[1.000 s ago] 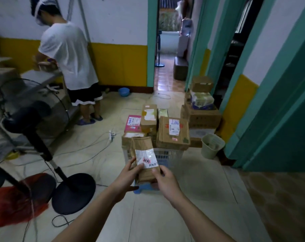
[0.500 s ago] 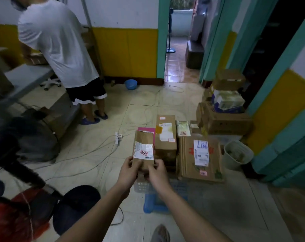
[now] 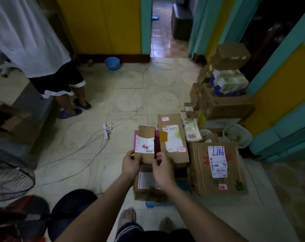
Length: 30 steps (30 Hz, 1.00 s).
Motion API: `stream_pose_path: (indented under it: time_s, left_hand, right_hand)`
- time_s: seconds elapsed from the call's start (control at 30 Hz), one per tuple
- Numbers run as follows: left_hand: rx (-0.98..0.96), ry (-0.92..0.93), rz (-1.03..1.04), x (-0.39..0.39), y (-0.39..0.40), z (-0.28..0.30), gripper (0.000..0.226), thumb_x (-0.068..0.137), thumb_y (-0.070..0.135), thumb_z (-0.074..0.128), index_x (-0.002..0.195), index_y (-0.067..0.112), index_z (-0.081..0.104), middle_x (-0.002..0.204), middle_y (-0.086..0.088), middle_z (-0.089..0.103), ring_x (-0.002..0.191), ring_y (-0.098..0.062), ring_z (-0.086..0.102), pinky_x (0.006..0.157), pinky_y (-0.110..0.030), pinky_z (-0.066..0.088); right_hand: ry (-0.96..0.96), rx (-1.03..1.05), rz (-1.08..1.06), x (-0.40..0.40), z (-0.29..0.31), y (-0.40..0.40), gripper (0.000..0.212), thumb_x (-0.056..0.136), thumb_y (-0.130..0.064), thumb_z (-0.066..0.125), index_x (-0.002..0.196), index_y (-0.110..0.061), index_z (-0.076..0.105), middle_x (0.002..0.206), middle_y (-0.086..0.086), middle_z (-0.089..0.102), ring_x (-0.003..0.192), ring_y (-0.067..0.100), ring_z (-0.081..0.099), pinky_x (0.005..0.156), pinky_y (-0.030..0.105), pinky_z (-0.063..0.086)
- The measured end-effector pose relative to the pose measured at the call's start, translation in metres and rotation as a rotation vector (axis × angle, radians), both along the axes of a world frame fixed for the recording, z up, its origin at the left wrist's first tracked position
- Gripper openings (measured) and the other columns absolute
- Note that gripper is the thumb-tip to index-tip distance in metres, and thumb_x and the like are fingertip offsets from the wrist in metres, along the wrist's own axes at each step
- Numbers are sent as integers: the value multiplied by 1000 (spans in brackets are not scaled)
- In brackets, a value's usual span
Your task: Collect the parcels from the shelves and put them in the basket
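Note:
A small brown paper parcel (image 3: 147, 135) with a white label is held upright by both hands, my left hand (image 3: 131, 163) on its lower left corner and my right hand (image 3: 163, 169) on its lower right. It hangs over the basket (image 3: 154, 204), whose blue base shows under a heap of parcels. On that heap lie a long brown box (image 3: 172, 137), a large flat carton marked L186 (image 3: 216, 168), a pink parcel (image 3: 136, 138) and a box with a white label (image 3: 148, 184) right under my hands.
Stacked cartons (image 3: 225, 102) and a pale waste bin (image 3: 238, 135) stand at the right wall. Another person (image 3: 34, 49) stands at the back left by shelves. A power strip (image 3: 107, 129) with cables lies on the tiles. A fan base (image 3: 69, 205) is at the lower left.
I have stepped closer to the basket and the view has tilted down. The parcel stays in both hands and now sits directly above the heap.

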<state>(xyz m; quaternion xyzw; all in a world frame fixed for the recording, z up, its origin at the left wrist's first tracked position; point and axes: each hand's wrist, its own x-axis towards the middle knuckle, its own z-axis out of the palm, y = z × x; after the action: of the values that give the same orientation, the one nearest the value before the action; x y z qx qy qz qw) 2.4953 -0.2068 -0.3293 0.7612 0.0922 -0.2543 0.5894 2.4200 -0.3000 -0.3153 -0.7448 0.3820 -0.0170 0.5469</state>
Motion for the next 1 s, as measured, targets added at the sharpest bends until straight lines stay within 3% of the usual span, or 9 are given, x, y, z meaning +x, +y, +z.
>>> stream_pose_path:
  time_s: [0.1,0.2,0.3,0.4,0.57,0.67,0.73,0.87,1.0]
  left_hand:
    - [12,95,-46,23,-8,-11,36,101,11,52,137,7,49,132,-17,60,117,-33,60,96,-48,55]
    - [72,191,-156,37,-12,-20,36,100,4,50,136,6,47,133,-15,59,121,-33,58,96,-43,55]
    - [135,181,-272,49,-9,-19,48,92,12,63,137,10,44,134,-11,58,121,-32,58,95,-45,54]
    - [337,-164,-392,66,-14,5,63,83,25,71,139,14,43,135,-15,53,127,-36,49,103,-49,47]
    - [288,-599,-741,50,-65,66,43,92,20,60,132,6,53,129,-19,58,124,-36,47,103,-41,37]
    - [312,-699,-1049,-9,-98,85,46,98,29,54,138,9,50,139,-19,53,129,-36,45,107,-43,37]
    - [296,-688,-1257,-66,-112,93,50,100,34,49,146,13,44,146,-17,48,134,-35,44,110,-41,36]
    - [271,-679,-1629,-214,-119,97,54,99,47,40,143,17,51,147,-13,51,134,-34,47,109,-37,36]
    - [290,-713,-1923,-394,-105,88,71,82,64,34,140,27,54,147,-6,53,132,-29,51,111,-39,40]
  right_hand:
    - [42,-57,-44,6,-2,-10,19,101,-16,51,117,-24,58,115,-5,60,103,10,57,76,19,46]
    - [101,-66,-98,6,-1,-17,15,102,-18,50,114,-20,59,109,-4,60,93,7,58,65,15,43]
    - [133,-50,-180,4,3,-20,19,102,-20,51,118,-17,61,108,-6,59,101,12,58,75,23,47]
    - [147,-50,-236,-5,12,-20,24,102,-20,51,123,-17,62,115,-2,63,106,14,58,88,31,48]
    - [107,-119,-307,-48,51,-31,23,101,-20,51,117,-16,67,104,-2,67,99,15,61,81,26,45]
    - [154,-234,-418,-116,71,-36,22,98,-20,53,111,-13,69,97,5,70,101,22,63,84,30,47]
    - [206,-282,-509,-180,77,-33,26,99,-24,53,116,-13,69,109,8,71,106,25,63,85,29,46]
    - [346,-255,-698,-333,86,-3,40,101,-38,49,132,-15,60,136,5,61,121,23,57,97,27,41]
    - [440,-172,-921,-513,89,74,40,100,-50,45,120,-19,61,123,8,64,117,28,58,100,32,45]
